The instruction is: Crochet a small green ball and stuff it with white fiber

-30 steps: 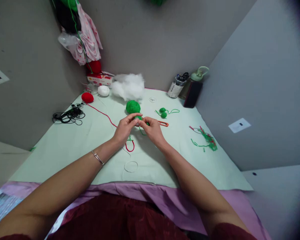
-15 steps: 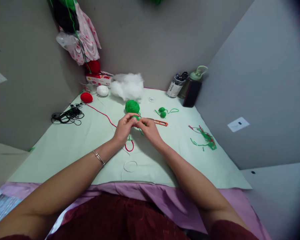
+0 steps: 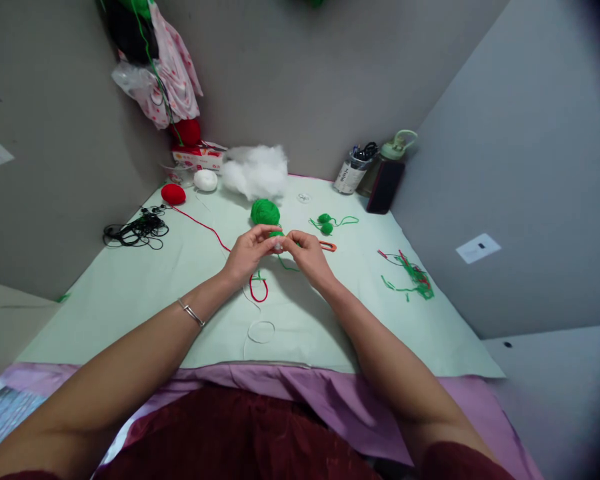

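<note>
My left hand [image 3: 251, 252] is closed around a small green crocheted piece [image 3: 277, 234], with a bit of white showing at its lower side. Touching the same piece from the right, my right hand [image 3: 307, 256] has its thumb and fingers pinched together. A green yarn strand [image 3: 287, 268] hangs beneath the fingers. Just behind the hands sits a green yarn ball [image 3: 265, 212]. An orange cutter [image 3: 328, 246] lies partly hidden behind my right hand. Left of and below the hands, a red yarn loop [image 3: 259, 289] rests on the table.
White stuffing [image 3: 255, 172], a white ball [image 3: 205, 180] and a red ball [image 3: 173, 194] stand at the back left. Black cord [image 3: 137, 229] lies left. Two small green balls [image 3: 325, 224] and yarn scraps [image 3: 415, 279] are right, below a pen cup [image 3: 350, 173] and phone [image 3: 386, 187].
Both hands have shifted slightly right with the green piece. They are a little farther apart, and white now shows between the fingers. My right hand covers more of the cutter.
</note>
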Tool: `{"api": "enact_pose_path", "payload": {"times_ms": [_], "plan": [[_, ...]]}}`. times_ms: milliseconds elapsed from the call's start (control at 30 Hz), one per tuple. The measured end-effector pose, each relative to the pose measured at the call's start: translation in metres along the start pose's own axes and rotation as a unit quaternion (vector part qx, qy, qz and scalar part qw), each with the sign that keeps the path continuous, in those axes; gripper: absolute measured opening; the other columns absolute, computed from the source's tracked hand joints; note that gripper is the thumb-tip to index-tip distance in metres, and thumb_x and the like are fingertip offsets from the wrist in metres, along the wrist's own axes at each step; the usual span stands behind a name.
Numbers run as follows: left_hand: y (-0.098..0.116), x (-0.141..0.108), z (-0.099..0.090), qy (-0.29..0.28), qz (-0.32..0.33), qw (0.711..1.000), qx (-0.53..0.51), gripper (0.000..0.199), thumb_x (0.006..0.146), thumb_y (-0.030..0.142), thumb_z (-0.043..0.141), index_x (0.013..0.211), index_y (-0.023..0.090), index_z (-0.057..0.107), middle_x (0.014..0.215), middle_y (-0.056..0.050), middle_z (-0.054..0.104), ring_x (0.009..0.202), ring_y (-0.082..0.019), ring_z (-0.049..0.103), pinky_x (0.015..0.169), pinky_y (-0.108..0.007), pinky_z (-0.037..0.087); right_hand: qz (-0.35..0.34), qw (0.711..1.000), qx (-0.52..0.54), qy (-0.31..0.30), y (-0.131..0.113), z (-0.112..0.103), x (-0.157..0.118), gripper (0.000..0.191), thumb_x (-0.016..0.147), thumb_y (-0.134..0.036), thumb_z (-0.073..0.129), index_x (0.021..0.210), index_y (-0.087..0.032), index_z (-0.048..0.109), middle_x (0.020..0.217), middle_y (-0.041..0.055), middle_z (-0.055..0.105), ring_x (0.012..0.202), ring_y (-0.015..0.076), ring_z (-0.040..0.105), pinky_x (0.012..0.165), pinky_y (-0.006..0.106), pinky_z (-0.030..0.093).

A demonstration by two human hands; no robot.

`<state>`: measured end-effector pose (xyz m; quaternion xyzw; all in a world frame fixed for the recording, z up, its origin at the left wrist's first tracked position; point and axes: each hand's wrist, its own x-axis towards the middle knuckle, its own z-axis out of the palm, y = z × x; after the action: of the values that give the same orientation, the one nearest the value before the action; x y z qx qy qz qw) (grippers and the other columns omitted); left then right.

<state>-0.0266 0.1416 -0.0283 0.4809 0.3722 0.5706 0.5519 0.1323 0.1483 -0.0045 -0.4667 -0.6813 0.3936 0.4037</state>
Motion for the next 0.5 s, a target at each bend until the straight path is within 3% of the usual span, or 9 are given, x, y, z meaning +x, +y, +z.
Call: {"api": "enact_pose_path", "payload": {"times_ms": [267,500], "plan": [[-0.005,0.003,0.0,0.058,0.02,0.998,0.024,0.012,0.078,0.016,0.072,0.085,0.02,0.063,0.074,0.004,0.066,0.063,-0.012,0.063,0.066,-0.027,0.058,-0.043,0.998,-0.041,-0.035,-0.002,0.006,-0.003,0.026,0.084,-0.038,0.059,0.065,-0.022,0.05,0.063,-0.0048,0.048,0.063,0.0136,0.04,0.063,0.029,0.028],[-0.005,-0.002,0.006,0.021,0.019,1.0,-0.002,0.016,0.083,0.024,0.075,0.093,0.02,0.063,0.088,0.0,0.069,0.082,-0.014,0.069,0.081,-0.031,0.063,-0.016,0.999,-0.042,0.016,0.008,0.004,0.007,0.035,0.085,-0.047,0.056,0.062,-0.022,0.05,0.06,-0.0041,0.048,0.062,0.0134,0.041,0.062,0.028,0.033]]}}
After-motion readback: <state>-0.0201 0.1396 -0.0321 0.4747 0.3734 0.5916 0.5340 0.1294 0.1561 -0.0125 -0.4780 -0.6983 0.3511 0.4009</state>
